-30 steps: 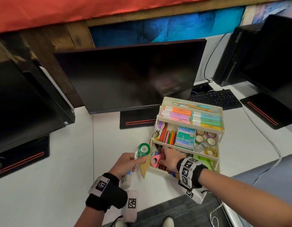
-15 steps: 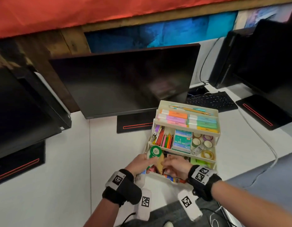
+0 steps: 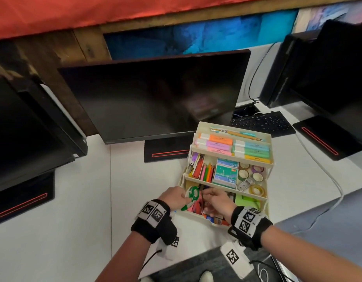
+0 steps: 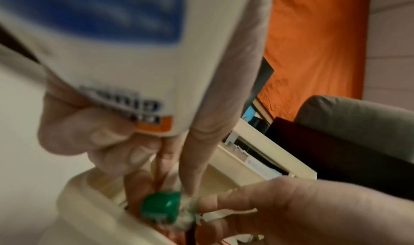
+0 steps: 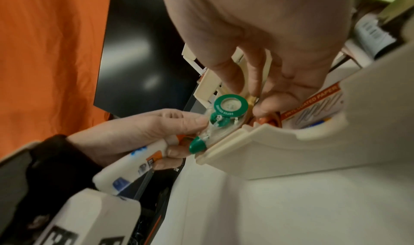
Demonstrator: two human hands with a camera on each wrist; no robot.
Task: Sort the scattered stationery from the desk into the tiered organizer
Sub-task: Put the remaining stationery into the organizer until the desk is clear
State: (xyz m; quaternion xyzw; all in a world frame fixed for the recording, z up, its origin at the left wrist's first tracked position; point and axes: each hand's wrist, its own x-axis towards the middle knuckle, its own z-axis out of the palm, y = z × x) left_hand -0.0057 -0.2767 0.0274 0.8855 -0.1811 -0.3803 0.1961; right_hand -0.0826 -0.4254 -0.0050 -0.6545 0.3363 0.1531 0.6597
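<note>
The cream tiered organizer (image 3: 231, 130) stands on the white desk in front of the middle monitor. My left hand (image 3: 176, 197) grips a clear correction tape (image 3: 192, 193) with a green wheel, low in the bottom tier's left end. The same hand clamps a white glue bottle (image 5: 134, 162) with a blue label against the palm. In the left wrist view the glue bottle (image 4: 112, 54) fills the top and the tape's green cap (image 4: 161, 206) sits at my fingertips. My right hand (image 3: 216, 200) reaches into the same compartment and pinches a small tan piece (image 5: 252, 99) beside the tape (image 5: 224, 116).
Highlighters (image 3: 216, 143) fill the top tier. Pencils, staple boxes (image 3: 226, 174) and tape rolls (image 3: 251, 176) fill the middle tier. Pink scissors (image 3: 196, 205), a paper clip box (image 5: 313, 103) and green notes (image 3: 247, 200) lie in the bottom. Monitors (image 3: 155, 94), a keyboard (image 3: 261, 123) and a cable (image 3: 328, 180) surround it.
My left hand has carried the correction tape from left of the organizer into the bottom tier's left end. My right hand stayed in that tier and closed in beside the tape.
</note>
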